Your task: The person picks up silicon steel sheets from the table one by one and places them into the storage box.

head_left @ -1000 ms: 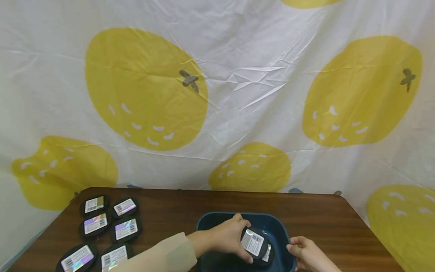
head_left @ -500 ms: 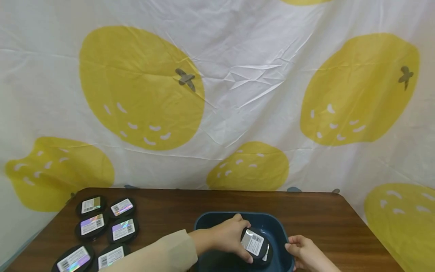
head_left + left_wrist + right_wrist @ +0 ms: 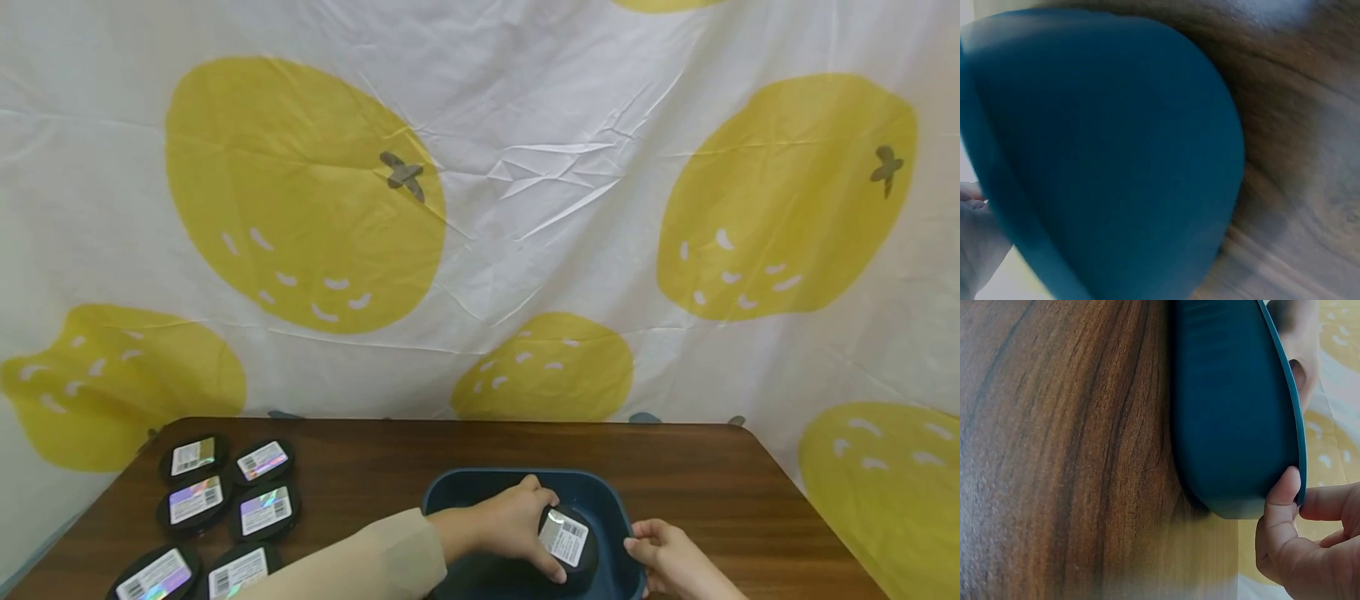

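Observation:
A black round container (image 3: 567, 542) with a white barcode label lies under my left hand (image 3: 517, 527) inside a dark blue plastic basin (image 3: 528, 472). My left thumb and fingers grip its edges. Another black round container beneath it is almost wholly covered. At the basin's right side, my right hand (image 3: 675, 557) pinches the rim, its thumb and fingers on opposite faces of the wall (image 3: 1241, 425) in the right wrist view. The left wrist view is filled mostly by the basin's outer wall (image 3: 1129, 150), with part of a hand (image 3: 982, 244) beyond the rim.
Several labelled black round containers stand in two columns at the table's left, among them one at the back (image 3: 193, 458) and one nearer (image 3: 264, 510). The brown wooden table (image 3: 360, 467) ends at a white curtain (image 3: 525, 242) printed with yellow fruit.
My left hand has shifted slightly right within the basin, and the held container now hides the label of the one beneath. My right hand keeps its pinch. The head view has turned slightly.

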A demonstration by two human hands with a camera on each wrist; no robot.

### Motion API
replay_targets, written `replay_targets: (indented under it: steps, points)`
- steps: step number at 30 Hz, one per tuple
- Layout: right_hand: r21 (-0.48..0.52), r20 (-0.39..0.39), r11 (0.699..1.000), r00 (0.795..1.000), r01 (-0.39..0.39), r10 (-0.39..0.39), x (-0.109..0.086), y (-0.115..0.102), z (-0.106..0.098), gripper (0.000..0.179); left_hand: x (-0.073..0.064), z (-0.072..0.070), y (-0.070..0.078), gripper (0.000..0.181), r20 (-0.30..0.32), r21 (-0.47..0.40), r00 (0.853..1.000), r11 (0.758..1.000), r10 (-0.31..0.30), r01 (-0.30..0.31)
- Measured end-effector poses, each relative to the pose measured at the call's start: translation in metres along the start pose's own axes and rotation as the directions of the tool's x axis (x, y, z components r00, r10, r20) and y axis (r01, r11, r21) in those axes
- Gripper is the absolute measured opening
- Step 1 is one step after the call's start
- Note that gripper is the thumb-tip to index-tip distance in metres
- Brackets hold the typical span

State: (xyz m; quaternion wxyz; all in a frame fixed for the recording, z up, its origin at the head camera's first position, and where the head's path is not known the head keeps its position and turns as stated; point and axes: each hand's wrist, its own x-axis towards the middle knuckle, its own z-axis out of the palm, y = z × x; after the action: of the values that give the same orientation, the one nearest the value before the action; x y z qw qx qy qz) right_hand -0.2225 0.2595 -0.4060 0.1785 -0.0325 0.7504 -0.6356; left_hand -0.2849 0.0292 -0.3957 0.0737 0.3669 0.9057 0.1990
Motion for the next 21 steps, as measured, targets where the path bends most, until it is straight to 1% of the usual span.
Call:
replay_targets:
  steps: [3, 5, 14, 21]
  points:
    - [-0.004, 0.002, 1.000, 1.000, 0.007, -0.007, 0.0000, 0.0003, -0.0002, 0.029, 0.0007, 0.0023, 0.0030, 0.079, 0.000, -0.004, 1.000, 1.000, 0.007, -0.007]
    - [-0.006, 0.003, 1.000, 1.000, 0.008, -0.008, -0.0001, 0.0003, -0.0006, 0.029, 0.0014, 0.0029, 0.0042, 0.078, 0.003, -0.014, 1.000, 1.000, 0.001, -0.001]
    - [-0.019, 0.007, 1.000, 1.000, 0.010, -0.010, 0.0000, -0.0002, -0.0008, 0.030, 0.0022, 0.0036, 0.0047, 0.081, 0.004, -0.047, 1.000, 0.999, -0.009, 0.009]
    - [-0.041, -0.011, 0.999, 1.000, 0.014, -0.015, 0.0001, 0.0008, -0.0005, 0.033, 0.0038, 0.0069, 0.0076, 0.081, -0.014, -0.014, 1.000, 1.000, -0.020, 0.020]
